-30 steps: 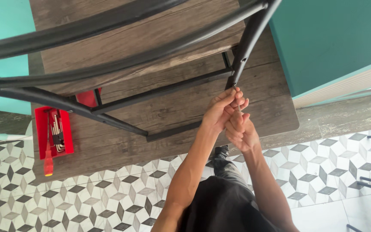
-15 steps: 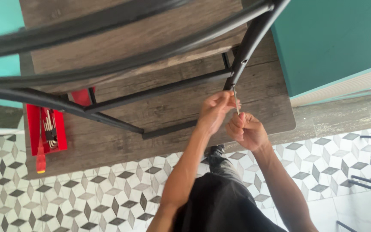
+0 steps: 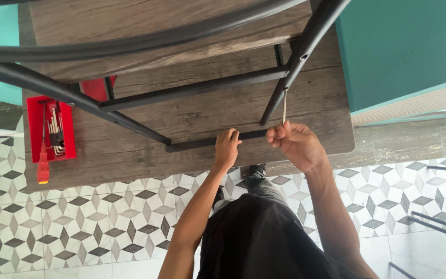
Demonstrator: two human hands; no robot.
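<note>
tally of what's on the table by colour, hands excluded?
Black: 1, metal chair frame
Red: 3, tool tray, screwdriver, a red thing half hidden behind the frame
Silver: 2, hex key set in the tray, hex key held by the right hand
Total: 6

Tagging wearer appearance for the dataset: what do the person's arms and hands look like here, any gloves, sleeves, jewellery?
Both arms are bare from the hands to the bottom edge of the picture, with no sleeves in view. The left hand and right hand wear no gloves. No rings, watch or wristband can be seen. Dark clothing shows below, between the arms.
</note>
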